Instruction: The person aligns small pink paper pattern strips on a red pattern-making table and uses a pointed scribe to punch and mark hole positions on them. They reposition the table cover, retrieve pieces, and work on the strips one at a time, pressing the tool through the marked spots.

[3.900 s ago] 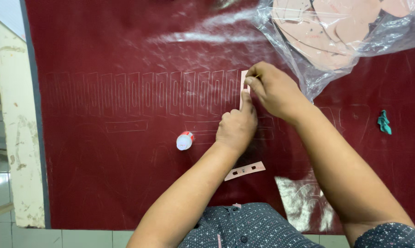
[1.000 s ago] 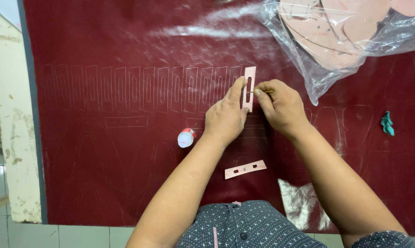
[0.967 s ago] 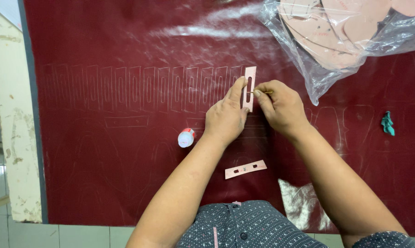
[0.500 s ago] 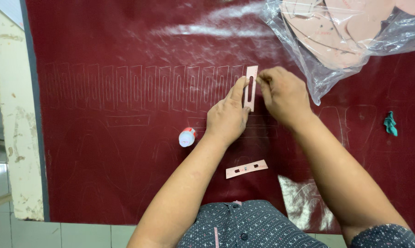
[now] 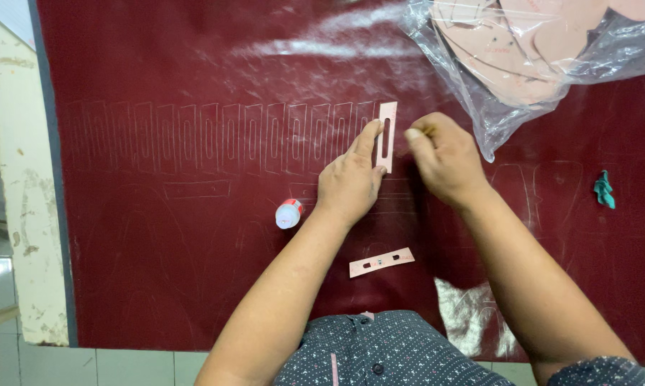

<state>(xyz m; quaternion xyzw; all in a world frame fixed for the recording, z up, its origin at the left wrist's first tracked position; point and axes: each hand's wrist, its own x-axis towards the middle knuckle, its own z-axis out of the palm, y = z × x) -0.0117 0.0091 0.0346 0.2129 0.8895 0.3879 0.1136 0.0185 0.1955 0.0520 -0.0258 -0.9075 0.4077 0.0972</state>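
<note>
A dark red sheet (image 5: 158, 286) covers the bench. On it lie two pink slotted strips (image 5: 387, 136) (image 5: 382, 262), a small bottle (image 5: 288, 214), a plastic bag (image 5: 544, 57) and a green scrap (image 5: 604, 189).

plastic bag (image 5: 551, 64), small bottle (image 5: 289, 213), green scrap (image 5: 604, 189)

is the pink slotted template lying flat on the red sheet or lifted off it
Flat. The pink slotted template lies against the dark red sheet, pinned by the left hand along its edge.

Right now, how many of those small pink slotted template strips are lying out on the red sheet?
2. One upright strip is pinned under the left hand fingertips, beside the right hand. The other strip lies loose nearer the person. Others may be hidden in the plastic bag.
</note>
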